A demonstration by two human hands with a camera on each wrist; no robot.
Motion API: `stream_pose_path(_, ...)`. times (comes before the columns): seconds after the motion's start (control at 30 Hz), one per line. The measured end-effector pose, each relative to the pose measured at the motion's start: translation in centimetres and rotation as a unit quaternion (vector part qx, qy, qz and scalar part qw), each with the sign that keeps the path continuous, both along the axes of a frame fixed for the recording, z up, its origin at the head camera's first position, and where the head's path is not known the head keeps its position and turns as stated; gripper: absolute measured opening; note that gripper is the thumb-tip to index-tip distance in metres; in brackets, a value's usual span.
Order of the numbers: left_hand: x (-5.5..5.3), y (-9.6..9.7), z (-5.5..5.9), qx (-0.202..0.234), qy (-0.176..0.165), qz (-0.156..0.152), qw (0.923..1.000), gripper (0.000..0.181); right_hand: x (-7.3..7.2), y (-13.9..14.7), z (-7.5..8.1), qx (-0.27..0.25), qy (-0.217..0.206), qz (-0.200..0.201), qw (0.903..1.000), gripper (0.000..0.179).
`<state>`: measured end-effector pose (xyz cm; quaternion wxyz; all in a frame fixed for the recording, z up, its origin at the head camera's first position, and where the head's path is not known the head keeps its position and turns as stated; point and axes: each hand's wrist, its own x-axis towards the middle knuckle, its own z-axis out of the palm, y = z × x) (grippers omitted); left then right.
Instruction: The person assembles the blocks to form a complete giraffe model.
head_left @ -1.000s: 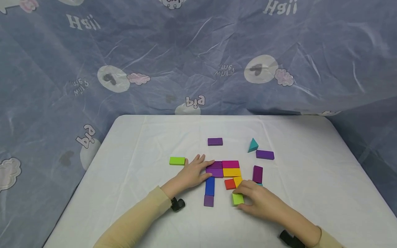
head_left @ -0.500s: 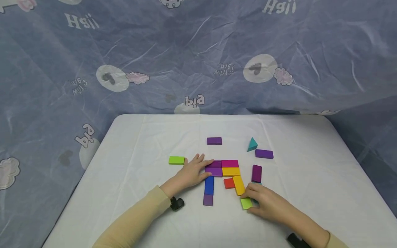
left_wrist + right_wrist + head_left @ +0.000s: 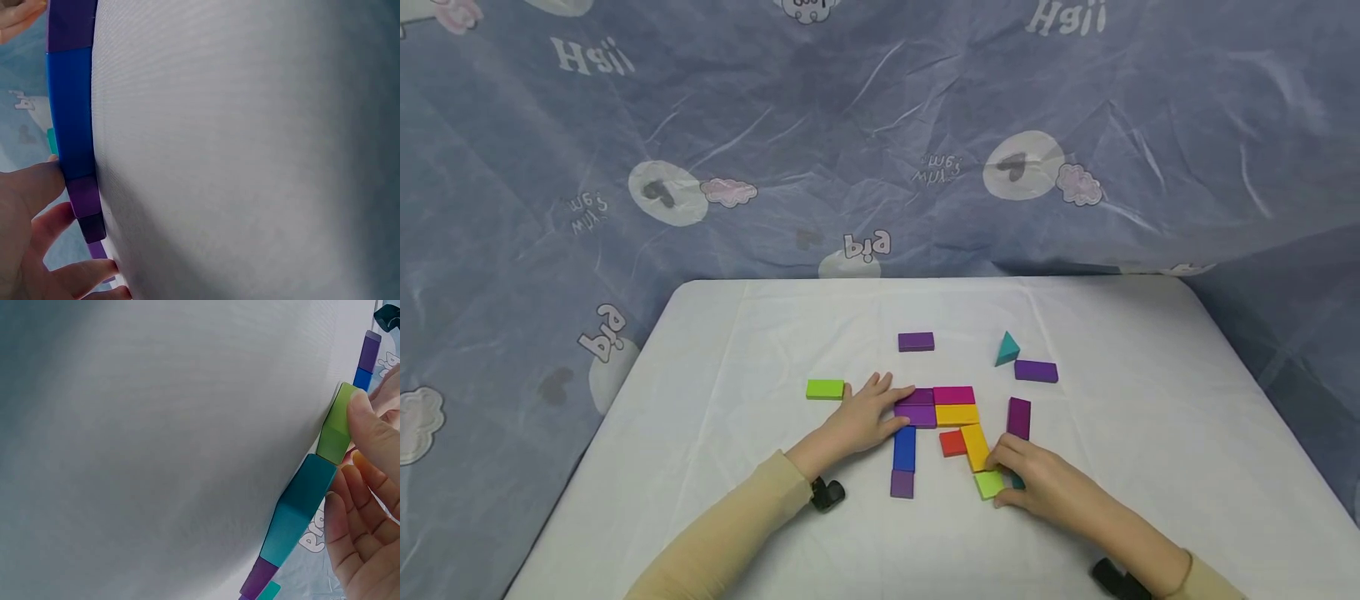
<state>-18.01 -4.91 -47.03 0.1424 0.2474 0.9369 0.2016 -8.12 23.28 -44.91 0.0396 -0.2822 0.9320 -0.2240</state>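
Note:
In the head view my right hand (image 3: 1037,479) pinches a lime green block (image 3: 988,485) between thumb and fingers, right at the near end of a slanted yellow block (image 3: 975,447). Beside that yellow piece lies a red block (image 3: 952,443). With fingers spread, my left hand (image 3: 859,417) touches the left ends of two purple blocks (image 3: 916,417). A magenta block (image 3: 953,395) and a second yellow block (image 3: 957,415) adjoin them. Below run a blue block (image 3: 905,448) and a small purple block (image 3: 902,484). A teal block (image 3: 297,509) shows close to the right fingers, mostly hidden from the head camera.
Loose on the white table (image 3: 760,333) lie a green block (image 3: 825,389), a purple block (image 3: 916,342), a teal triangular block (image 3: 1007,349), another purple block (image 3: 1036,371) and a dark purple block (image 3: 1018,417). A patterned blue sheet (image 3: 820,125) hangs behind.
My right hand shifted the lime green block right and nearer, uncovering the slanted yellow block, then moved it slightly back left and away to that block's end. The left hand stayed put.

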Motion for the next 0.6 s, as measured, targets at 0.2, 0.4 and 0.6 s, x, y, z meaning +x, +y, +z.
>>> stream_pose_path(0.2, 0.1, 0.0, 0.1, 0.001, 0.000, -0.001, 1.0000, 0.053, 0.0, 0.0, 0.0, 0.003, -0.002, -0.003, 1.0000, 0.032)
stream_pose_path(0.4, 0.0, 0.0, -0.2, 0.004, 0.004, -0.002, 1.0000, 0.052, -0.2, 0.1, 0.4, 0.006, -0.006, -0.015, 0.9998, 0.031)
stream_pose_path(0.6, 0.1, -0.2, -0.2, 0.006, 0.002, -0.002, 1.0000, 0.053, -2.5, 0.2, 1.5, 0.014, -0.008, -0.037, 0.9992, 0.028)
